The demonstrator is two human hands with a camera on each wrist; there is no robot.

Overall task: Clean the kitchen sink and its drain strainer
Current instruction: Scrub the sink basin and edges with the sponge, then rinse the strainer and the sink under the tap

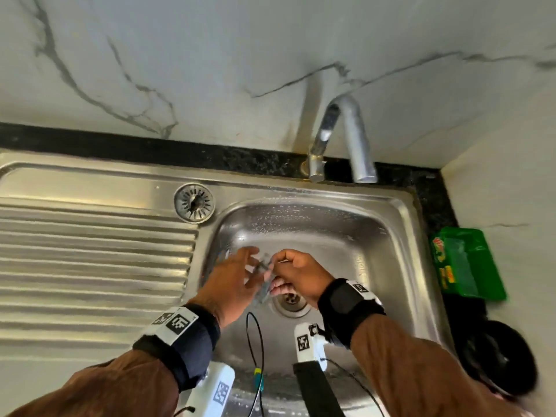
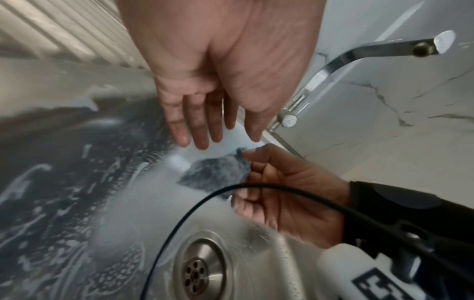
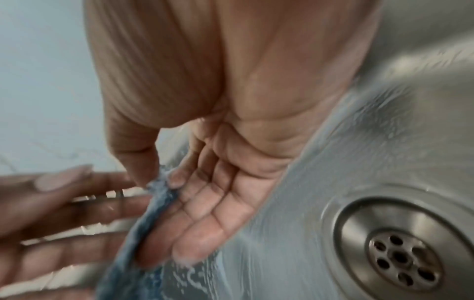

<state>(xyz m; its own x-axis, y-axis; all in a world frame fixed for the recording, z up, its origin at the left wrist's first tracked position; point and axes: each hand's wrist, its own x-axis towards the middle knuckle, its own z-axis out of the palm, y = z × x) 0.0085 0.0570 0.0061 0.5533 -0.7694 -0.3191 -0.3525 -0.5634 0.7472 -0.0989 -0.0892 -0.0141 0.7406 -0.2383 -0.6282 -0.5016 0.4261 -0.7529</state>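
Note:
The steel sink carries a soapy film. Its open drain sits just below my hands; the drain shows in the left wrist view and the drain in the right wrist view. The round drain strainer lies out of the basin on the rim, by the drainboard. My right hand pinches a small grey-blue scrub pad by its edge between thumb and forefinger; the pad hangs down. My left hand hovers beside the pad, fingers straight and spread, holding nothing.
A curved metal tap stands at the back over the basin. The ribbed drainboard lies to the left. A green soap box and a dark round object sit on the counter at right. Thin black cables hang over the basin's front.

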